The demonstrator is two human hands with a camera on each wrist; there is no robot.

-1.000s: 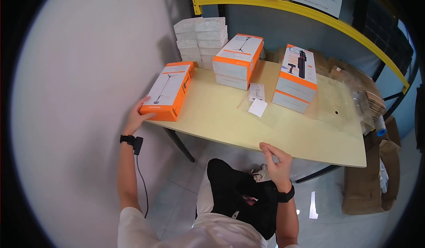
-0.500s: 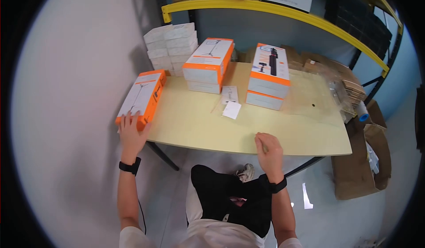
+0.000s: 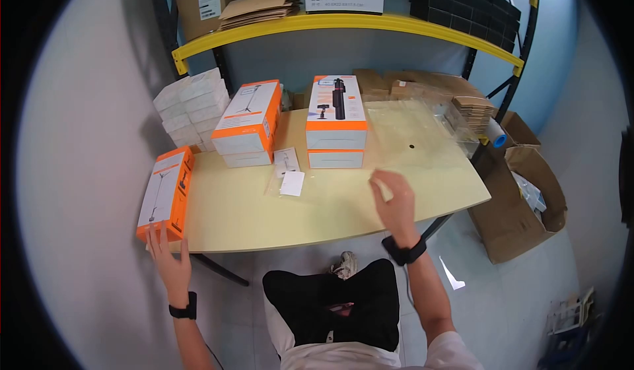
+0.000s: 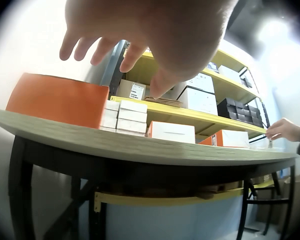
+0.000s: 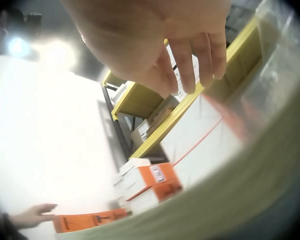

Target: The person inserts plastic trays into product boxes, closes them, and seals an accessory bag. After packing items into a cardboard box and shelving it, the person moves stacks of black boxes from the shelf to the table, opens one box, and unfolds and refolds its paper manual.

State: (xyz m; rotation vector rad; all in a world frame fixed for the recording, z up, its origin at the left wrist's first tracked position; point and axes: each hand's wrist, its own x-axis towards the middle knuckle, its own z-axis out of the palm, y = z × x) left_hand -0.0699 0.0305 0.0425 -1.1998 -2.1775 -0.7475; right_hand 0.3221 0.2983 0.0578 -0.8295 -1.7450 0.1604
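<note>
An orange and white box (image 3: 162, 188) lies at the table's left edge in the head view. My left hand (image 3: 173, 274) is at its near end with the fingers spread; whether the fingertips touch it, I cannot tell. In the left wrist view that hand (image 4: 145, 35) is above and in front of the orange box end (image 4: 57, 100). My right hand (image 3: 396, 205), blurred, hovers over the table's front part, its fingers loosely bent and nothing visible in them. In the right wrist view its fingers hang relaxed (image 5: 195, 60). White cards (image 3: 292, 184) lie mid-table.
Stacked orange and white boxes (image 3: 247, 116) stand behind the cards, with another stack (image 3: 336, 122) to their right. White boxes (image 3: 195, 109) are piled at the back left. A yellow shelf beam (image 3: 350, 22) crosses behind. Clear plastic (image 3: 416, 129) covers the table's right part; a carton (image 3: 508, 218) stands beside it.
The head view has swung to the right. My left hand has let go of the box's near corner, and its fingers have spread out. My right hand has moved forward over the table.
</note>
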